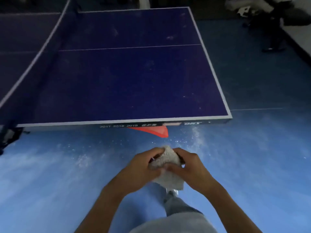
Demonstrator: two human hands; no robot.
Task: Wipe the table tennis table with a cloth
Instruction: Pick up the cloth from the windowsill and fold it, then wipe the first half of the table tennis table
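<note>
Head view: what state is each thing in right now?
Dark blue table tennis table: pale smudges on top, not touched by the cloth.
Grey fluffy cloth: bunched, held over the floor, off the table.
Left hand: grips the cloth.
Right hand: grips the cloth.
Blue floor: white dust scattered.

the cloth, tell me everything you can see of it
The cloth is a small, pale grey-white piece with a nubby, terry-like surface. It is bunched up, not spread flat, with its lower edge hanging loose below the hands. The left hand and the right hand both grip it, fingers curled over the upper part, thumbs meeting at its middle. It is held in the air over the blue floor, short of the near edge of the table tennis table, which it does not touch.
</note>
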